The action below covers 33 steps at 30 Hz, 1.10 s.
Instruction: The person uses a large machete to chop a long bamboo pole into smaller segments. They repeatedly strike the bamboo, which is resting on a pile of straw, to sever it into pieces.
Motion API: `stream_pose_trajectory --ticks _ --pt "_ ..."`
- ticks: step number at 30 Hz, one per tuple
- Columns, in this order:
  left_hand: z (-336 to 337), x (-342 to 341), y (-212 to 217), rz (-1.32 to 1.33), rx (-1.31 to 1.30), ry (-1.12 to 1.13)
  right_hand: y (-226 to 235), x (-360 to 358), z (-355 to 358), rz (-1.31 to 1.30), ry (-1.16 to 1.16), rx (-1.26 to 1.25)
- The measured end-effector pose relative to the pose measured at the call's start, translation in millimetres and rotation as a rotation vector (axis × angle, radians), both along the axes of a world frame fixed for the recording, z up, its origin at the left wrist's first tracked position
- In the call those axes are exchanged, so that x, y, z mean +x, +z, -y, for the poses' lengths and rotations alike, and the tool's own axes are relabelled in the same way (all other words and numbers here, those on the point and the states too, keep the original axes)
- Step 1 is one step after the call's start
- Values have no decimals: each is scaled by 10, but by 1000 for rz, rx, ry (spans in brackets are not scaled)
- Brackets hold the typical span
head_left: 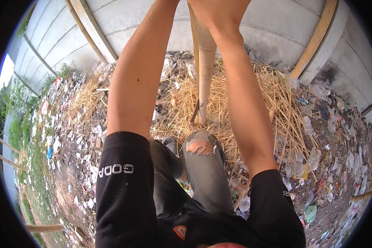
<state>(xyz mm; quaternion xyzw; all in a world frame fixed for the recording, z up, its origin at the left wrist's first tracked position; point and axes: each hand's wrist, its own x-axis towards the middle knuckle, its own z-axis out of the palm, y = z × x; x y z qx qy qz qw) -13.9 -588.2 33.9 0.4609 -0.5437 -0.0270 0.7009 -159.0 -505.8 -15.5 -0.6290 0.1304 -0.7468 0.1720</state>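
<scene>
Both my arms reach up to the top edge of the head view. My left forearm (138,74) runs off that edge, and the left hand is beyond the picture. Only the back of my right hand (221,10) shows, at the top of an upright bamboo pole (206,56) and overlapping it; its fingers are cut off or hidden. A thin wooden strip (195,41) runs along the pole's left side. Beside the pole's lower end is a narrow dark brown piece (195,112). The pole's foot stands in dry straw (221,93), just beyond my torn-kneed trousers (206,177).
A grey panel wall (273,41) curves behind the pole. Bamboo poles lean there at left (86,31) and right (316,39). Scattered plastic litter (80,140) covers the ground on both sides, with green weeds (18,132) at far left. A cut pole (45,228) juts in at lower left.
</scene>
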Motion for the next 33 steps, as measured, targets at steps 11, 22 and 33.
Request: stream_pose_trajectory --ticks 11,22,33 --pt "302 103 25 -80 24 -36 -16 -203 -201 33 8 36" --pt "471 895 -77 713 -113 767 -147 -38 -423 149 74 -81" --pt "-980 2340 -1079 -570 -321 163 -755 -1827 -366 123 105 292"
